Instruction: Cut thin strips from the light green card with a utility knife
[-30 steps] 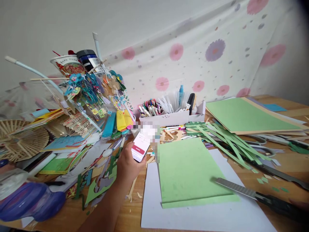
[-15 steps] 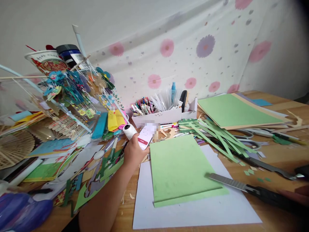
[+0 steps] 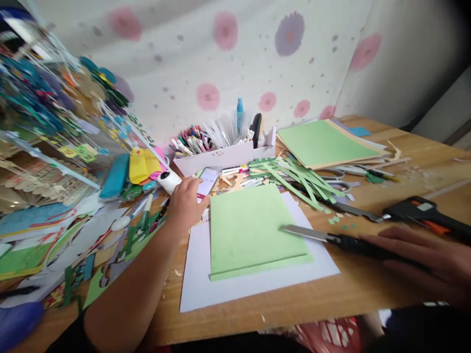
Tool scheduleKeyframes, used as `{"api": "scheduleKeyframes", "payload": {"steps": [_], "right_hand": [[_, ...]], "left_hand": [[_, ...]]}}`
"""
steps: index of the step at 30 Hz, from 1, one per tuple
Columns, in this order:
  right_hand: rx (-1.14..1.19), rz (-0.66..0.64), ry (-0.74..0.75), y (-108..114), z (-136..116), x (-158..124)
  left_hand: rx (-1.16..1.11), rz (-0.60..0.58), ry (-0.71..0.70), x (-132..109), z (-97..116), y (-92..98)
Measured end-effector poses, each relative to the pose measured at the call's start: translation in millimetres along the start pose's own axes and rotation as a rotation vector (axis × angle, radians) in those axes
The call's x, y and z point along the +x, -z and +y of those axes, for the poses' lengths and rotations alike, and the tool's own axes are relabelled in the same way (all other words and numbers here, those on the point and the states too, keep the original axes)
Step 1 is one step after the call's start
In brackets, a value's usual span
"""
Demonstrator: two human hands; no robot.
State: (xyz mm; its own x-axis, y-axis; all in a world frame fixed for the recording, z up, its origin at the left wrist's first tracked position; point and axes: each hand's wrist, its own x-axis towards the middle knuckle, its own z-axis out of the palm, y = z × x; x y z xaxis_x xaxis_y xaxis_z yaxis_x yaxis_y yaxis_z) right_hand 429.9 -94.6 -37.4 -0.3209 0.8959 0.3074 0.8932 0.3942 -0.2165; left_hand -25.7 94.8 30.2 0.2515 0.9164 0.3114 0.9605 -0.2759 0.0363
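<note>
My left hand [image 3: 185, 202] is at the near end of a phone [image 3: 208, 180], thumb spread from the fingers; the phone leans or lies by the pen box. A white roll [image 3: 169, 182] is just behind that hand. My right hand [image 3: 423, 262], blurred, is closed around the black handle of a utility knife [image 3: 340, 241]. Its blade extends left over the right part of a light green paper sheet [image 3: 250, 230]. Along the sheet's near edge runs a narrow strip, marked by a dark line. Beneath the green sheet is a larger white sheet [image 3: 195, 296].
Behind stands a white box [image 3: 217, 159] of pens. Green paper strips [image 3: 294, 179], scissors and a stack of coloured sheets [image 3: 331, 144] are at the right. A black-and-orange glue gun [image 3: 430, 215] lies near my right hand. Hanging paper ornaments [image 3: 33, 98] and paper scraps crowd the left.
The phone has gone from raised in my left hand to lower beside the pen box, and the fingers have loosened. The view has turned right and down, bringing more of my right hand into sight.
</note>
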Motion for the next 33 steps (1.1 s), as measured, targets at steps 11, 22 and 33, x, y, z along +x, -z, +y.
{"api": "scheduleKeyframes", "payload": {"steps": [11, 22, 33], "right_hand": [[-0.066, -0.176, 0.04, 19.7, -31.3, 7.4], [-0.082, -0.273, 0.011, 30.6, -53.6, -13.9], [-0.125, -0.288, 0.074, 33.1, -61.3, -21.3]], "left_hand": [[-0.262, -0.38, -0.797, -63.8, 66.8, -21.5], [-0.232, -0.497, -0.765, -61.2, 67.7, -26.8], [-0.241, -0.514, -0.725, -58.5, 70.8, -26.2]]}}
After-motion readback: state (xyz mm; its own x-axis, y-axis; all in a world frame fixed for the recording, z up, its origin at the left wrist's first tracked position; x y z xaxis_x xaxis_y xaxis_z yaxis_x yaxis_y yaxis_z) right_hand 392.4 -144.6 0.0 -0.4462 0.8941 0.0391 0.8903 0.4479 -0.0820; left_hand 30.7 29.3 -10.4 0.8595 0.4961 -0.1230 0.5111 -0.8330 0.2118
